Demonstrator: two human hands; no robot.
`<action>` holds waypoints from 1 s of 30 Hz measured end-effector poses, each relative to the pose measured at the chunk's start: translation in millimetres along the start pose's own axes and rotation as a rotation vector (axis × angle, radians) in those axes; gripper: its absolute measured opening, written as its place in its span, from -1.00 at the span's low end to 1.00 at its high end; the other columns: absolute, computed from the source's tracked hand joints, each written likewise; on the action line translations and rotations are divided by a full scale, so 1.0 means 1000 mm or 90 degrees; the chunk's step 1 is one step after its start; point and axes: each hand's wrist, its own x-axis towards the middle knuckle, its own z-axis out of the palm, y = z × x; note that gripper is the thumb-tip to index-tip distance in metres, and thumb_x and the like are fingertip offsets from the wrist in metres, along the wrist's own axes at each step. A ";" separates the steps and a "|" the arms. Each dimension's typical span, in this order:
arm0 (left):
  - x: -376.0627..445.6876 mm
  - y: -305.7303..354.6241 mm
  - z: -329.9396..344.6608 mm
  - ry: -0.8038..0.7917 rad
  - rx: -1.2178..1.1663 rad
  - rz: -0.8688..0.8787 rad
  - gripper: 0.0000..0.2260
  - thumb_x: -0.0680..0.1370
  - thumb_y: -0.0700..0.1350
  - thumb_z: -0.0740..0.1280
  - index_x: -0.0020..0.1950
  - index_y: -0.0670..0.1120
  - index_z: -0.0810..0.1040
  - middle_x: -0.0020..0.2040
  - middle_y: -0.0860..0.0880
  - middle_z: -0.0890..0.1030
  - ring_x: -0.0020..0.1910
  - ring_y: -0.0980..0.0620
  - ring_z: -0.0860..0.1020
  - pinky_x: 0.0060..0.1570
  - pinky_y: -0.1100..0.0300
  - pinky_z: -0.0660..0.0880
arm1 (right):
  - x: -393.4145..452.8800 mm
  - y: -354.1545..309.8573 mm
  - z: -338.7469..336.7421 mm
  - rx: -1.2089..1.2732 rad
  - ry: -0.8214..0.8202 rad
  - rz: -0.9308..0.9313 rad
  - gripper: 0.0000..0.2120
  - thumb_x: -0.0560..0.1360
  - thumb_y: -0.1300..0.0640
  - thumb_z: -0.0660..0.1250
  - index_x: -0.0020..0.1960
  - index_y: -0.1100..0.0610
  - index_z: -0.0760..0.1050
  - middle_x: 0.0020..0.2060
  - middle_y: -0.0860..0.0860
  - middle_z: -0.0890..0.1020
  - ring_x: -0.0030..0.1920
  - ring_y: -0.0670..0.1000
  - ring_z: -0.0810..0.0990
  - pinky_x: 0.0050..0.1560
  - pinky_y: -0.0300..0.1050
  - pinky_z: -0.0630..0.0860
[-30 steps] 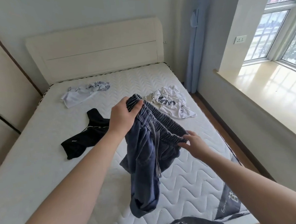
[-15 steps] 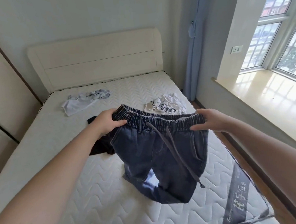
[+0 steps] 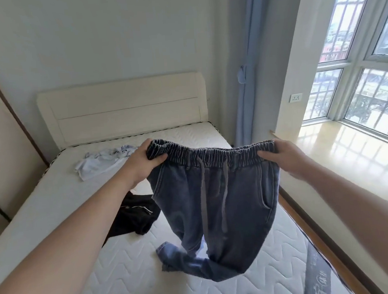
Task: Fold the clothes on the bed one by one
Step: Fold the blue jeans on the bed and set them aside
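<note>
I hold the blue jeans (image 3: pixel 217 205) up over the bed (image 3: pixel 128 277), my left hand (image 3: pixel 141 165) clamped on the elastic waistband at 9 o'clock, thumb in front and fingers behind, and my right hand (image 3: pixel 285 157) pinching the other end at 3 o'clock. The waistband is stretched flat between them; two grey drawstrings hang down the front. The legs drop toward 6 o'clock, with the cuffs crumpled on the mattress. A black garment (image 3: pixel 136 217) lies on the mattress at 8 o'clock, partly behind my left forearm and the jeans. A pale, crumpled garment (image 3: pixel 97 162) sits near the headboard (image 3: pixel 121 108) at 10 o'clock. The jeans block whatever lies on the mattress behind them. A blue curtain (image 3: pixel 245 74) hangs at 1 o'clock.
</note>
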 end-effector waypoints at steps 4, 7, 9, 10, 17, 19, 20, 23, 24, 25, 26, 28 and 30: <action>0.011 0.039 -0.017 0.038 0.063 0.078 -0.80 0.48 -0.01 0.49 0.00 0.21 0.53 -0.12 0.23 0.66 -0.08 0.26 0.58 -0.10 0.35 0.46 | 0.016 -0.022 -0.011 0.031 0.050 -0.030 -0.90 0.56 0.17 0.35 0.04 0.00 0.55 -0.13 0.00 0.69 -0.03 0.08 0.66 0.16 0.17 0.55; 0.020 0.075 -0.043 0.071 0.135 0.137 -0.81 0.45 0.04 0.51 -0.06 0.32 0.59 -0.14 0.33 0.64 -0.07 0.33 0.56 -0.07 0.30 0.44 | 0.033 -0.047 -0.026 0.005 0.078 -0.064 -0.90 0.57 0.10 0.33 0.06 -0.07 0.52 -0.17 -0.09 0.68 -0.07 -0.01 0.66 0.07 0.04 0.58; 0.029 0.101 -0.062 0.100 0.167 0.170 -0.85 0.42 0.06 0.53 -0.10 0.29 0.62 -0.18 0.30 0.65 -0.10 0.30 0.57 -0.09 0.28 0.44 | 0.047 -0.068 -0.040 -0.017 0.102 -0.095 -0.89 0.56 0.06 0.34 0.08 -0.06 0.51 -0.17 -0.10 0.67 -0.08 -0.02 0.65 0.04 0.00 0.57; 0.032 0.116 -0.071 0.122 0.182 0.186 -0.86 0.41 0.07 0.54 -0.14 0.29 0.62 -0.21 0.31 0.64 -0.13 0.33 0.55 -0.13 0.31 0.43 | 0.053 -0.080 -0.049 -0.013 0.107 -0.113 -0.88 0.55 0.07 0.35 0.08 -0.06 0.51 -0.15 -0.09 0.67 -0.06 0.01 0.65 0.04 0.00 0.57; 0.040 0.204 -0.133 0.157 0.179 0.253 -0.79 0.38 0.03 0.57 -0.16 0.35 0.64 -0.18 0.33 0.66 -0.18 0.42 0.57 -0.15 0.33 0.41 | 0.075 -0.172 -0.115 -0.033 0.004 -0.225 -0.68 0.42 0.19 0.50 0.00 -0.21 0.60 -0.10 -0.12 0.71 -0.09 -0.12 0.69 -0.12 -0.35 0.59; 0.039 0.222 -0.143 0.159 0.172 0.263 -0.76 0.39 0.03 0.56 -0.17 0.41 0.63 -0.17 0.34 0.66 -0.20 0.44 0.57 -0.12 0.30 0.42 | 0.081 -0.193 -0.126 -0.029 0.039 -0.247 -0.74 0.42 0.19 0.50 -0.08 -0.17 0.63 -0.14 -0.12 0.72 -0.13 -0.11 0.70 -0.13 -0.30 0.60; 0.038 0.232 -0.148 0.164 0.171 0.272 -0.75 0.40 0.03 0.55 -0.17 0.42 0.62 -0.17 0.35 0.66 -0.20 0.44 0.57 -0.11 0.29 0.43 | 0.085 -0.203 -0.131 -0.019 0.064 -0.259 -0.80 0.44 0.18 0.49 -0.09 -0.13 0.64 -0.16 -0.11 0.72 -0.15 -0.10 0.70 -0.11 -0.24 0.59; 0.034 0.258 -0.163 0.184 0.158 0.302 -0.76 0.43 0.05 0.52 -0.14 0.43 0.59 -0.12 0.38 0.65 -0.14 0.44 0.57 -0.07 0.31 0.42 | 0.096 -0.226 -0.144 0.017 0.127 -0.286 -0.95 0.49 0.10 0.43 -0.06 -0.01 0.64 -0.16 -0.06 0.73 -0.14 -0.01 0.71 0.02 -0.02 0.59; 0.032 0.265 -0.167 0.197 0.160 0.312 -0.78 0.44 0.08 0.50 -0.14 0.44 0.58 -0.13 0.40 0.64 -0.14 0.44 0.57 -0.07 0.31 0.41 | 0.099 -0.233 -0.147 0.023 0.146 -0.291 -0.95 0.51 0.07 0.41 -0.04 0.01 0.63 -0.17 -0.05 0.73 -0.13 0.02 0.71 0.04 0.02 0.59; 0.030 0.271 -0.170 0.211 0.168 0.320 -0.81 0.45 0.11 0.48 -0.14 0.45 0.57 -0.14 0.41 0.63 -0.14 0.43 0.57 -0.08 0.31 0.41 | 0.101 -0.240 -0.150 0.026 0.163 -0.293 -0.92 0.53 0.03 0.38 -0.04 0.01 0.63 -0.17 -0.05 0.72 -0.13 0.04 0.70 0.05 0.05 0.59; 0.028 0.277 -0.172 0.223 0.171 0.326 -0.86 0.45 0.16 0.46 -0.16 0.44 0.57 -0.16 0.41 0.62 -0.13 0.41 0.57 -0.09 0.32 0.41 | 0.103 -0.245 -0.152 0.028 0.178 -0.293 -0.87 0.55 -0.01 0.36 -0.05 0.02 0.62 -0.18 -0.04 0.72 -0.13 0.06 0.70 0.05 0.06 0.59; 0.026 0.283 -0.174 0.233 0.172 0.326 -0.97 0.39 0.26 0.41 -0.19 0.39 0.60 -0.20 0.38 0.63 -0.14 0.36 0.57 -0.12 0.31 0.41 | 0.105 -0.253 -0.153 0.027 0.197 -0.284 -0.79 0.57 -0.10 0.30 -0.06 0.01 0.61 -0.21 -0.05 0.72 -0.14 0.06 0.69 0.04 0.06 0.59; 0.024 0.284 -0.175 0.230 0.164 0.320 -0.88 0.36 0.31 0.36 -0.20 0.34 0.62 -0.20 0.32 0.65 -0.19 0.33 0.59 -0.15 0.29 0.42 | 0.106 -0.253 -0.151 0.027 0.193 -0.269 -0.74 0.58 -0.15 0.25 -0.08 0.00 0.59 -0.24 -0.06 0.71 -0.17 0.04 0.68 0.02 0.05 0.59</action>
